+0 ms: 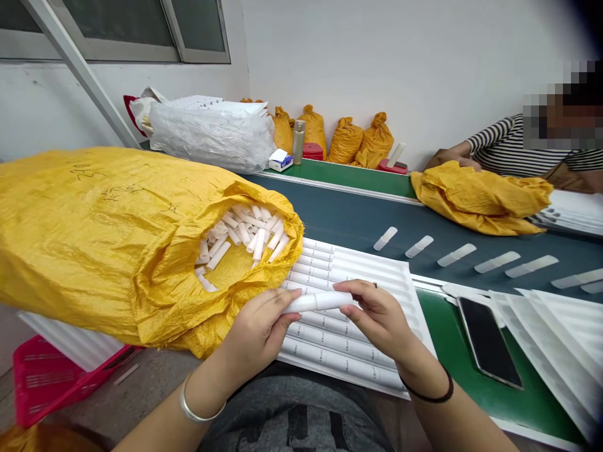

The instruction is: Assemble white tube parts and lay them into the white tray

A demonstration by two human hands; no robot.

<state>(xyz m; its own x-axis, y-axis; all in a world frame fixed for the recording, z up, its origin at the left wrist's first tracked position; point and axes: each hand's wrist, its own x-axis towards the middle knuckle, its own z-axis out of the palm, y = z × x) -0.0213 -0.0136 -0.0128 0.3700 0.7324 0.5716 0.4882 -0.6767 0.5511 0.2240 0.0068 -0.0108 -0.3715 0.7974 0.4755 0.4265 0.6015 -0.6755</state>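
A white plastic tube (pixel 316 302) with a seam near its middle lies level between my two hands. My left hand (pixel 260 326) pinches its left end between thumb and fingers, and my right hand (pixel 377 314) grips the right end the same way. Directly beneath is a white ribbed tray (pixel 377 270), with rows of white tubes (pixel 339 348) bearing small dark print. To the left, a big yellow woven sack (pixel 155 220) gapes open, showing many loose short white tube pieces (pixel 245 232) inside.
A dark conveyor belt (pixel 339 210) carries several spaced white tubes (pixel 455 254). At right lie a phone (pixel 490 339) and stacked trays (pixel 556 351). Across the belt, a person in a striped sleeve (pixel 492 135) sits behind a yellow sack (pixel 480 198). A pink basket (pixel 51 376) stands lower left.
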